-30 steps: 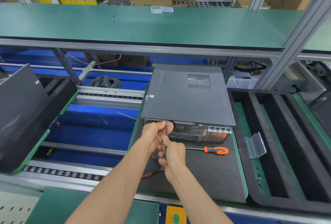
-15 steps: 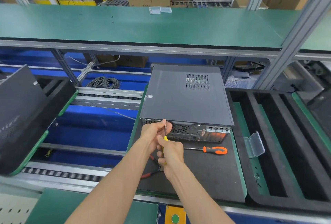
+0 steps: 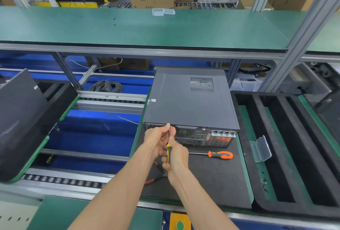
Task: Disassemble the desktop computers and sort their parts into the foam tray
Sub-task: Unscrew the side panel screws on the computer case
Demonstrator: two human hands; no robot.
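A dark grey desktop computer [image 3: 189, 99] lies flat on a black mat, its rear panel of ports and vents facing me. My right hand [image 3: 177, 158] grips the handle of a yellow-and-black screwdriver [image 3: 168, 153]. Its shaft points up to the top left edge of the rear panel. My left hand [image 3: 157, 138] pinches the shaft near the tip, against the panel. The black foam tray [image 3: 287, 148] with long slots stands to the right of the computer.
An orange-handled screwdriver [image 3: 219, 154] lies on the mat [image 3: 211, 183] in front of the computer. Red-handled pliers [image 3: 156, 176] lie partly under my arms. A clear plastic box [image 3: 261, 148] sits open by the foam tray. Another dark case [image 3: 20, 119] stands at the left.
Both hands stay at the rear panel with the screwdriver. More of the yellow handle now shows above my right hand. The view shifted slightly.
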